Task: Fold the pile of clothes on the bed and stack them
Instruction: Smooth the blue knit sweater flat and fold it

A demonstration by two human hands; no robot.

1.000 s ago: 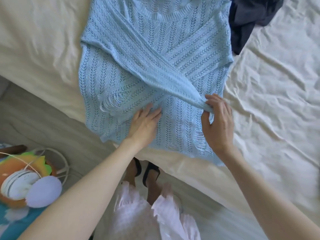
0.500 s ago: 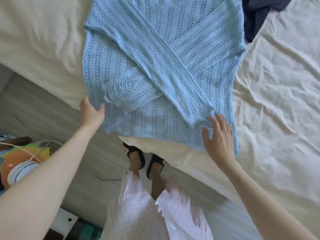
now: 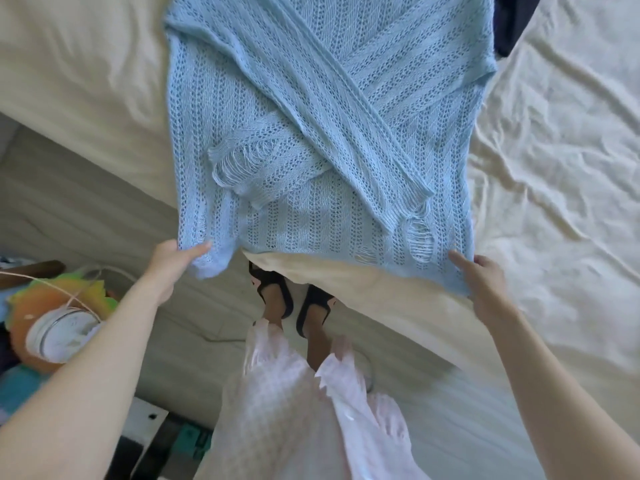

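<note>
The left hand point(image 3: 171, 263) pinches the sweater's point(image 3: 311, 116) lower left corner; the right hand point(image 3: 485, 282) grips its lower right corner. The sweater lies on the bed point(image 3: 554, 168), sleeves crossed, hem overhanging the edge. Bare sheet lies to the right.

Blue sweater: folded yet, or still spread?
Partly folded. The blue sweater lies flat on the bed, both sleeves crossed over its front, body unfolded; left hand and right hand hold the hem corners.
</note>
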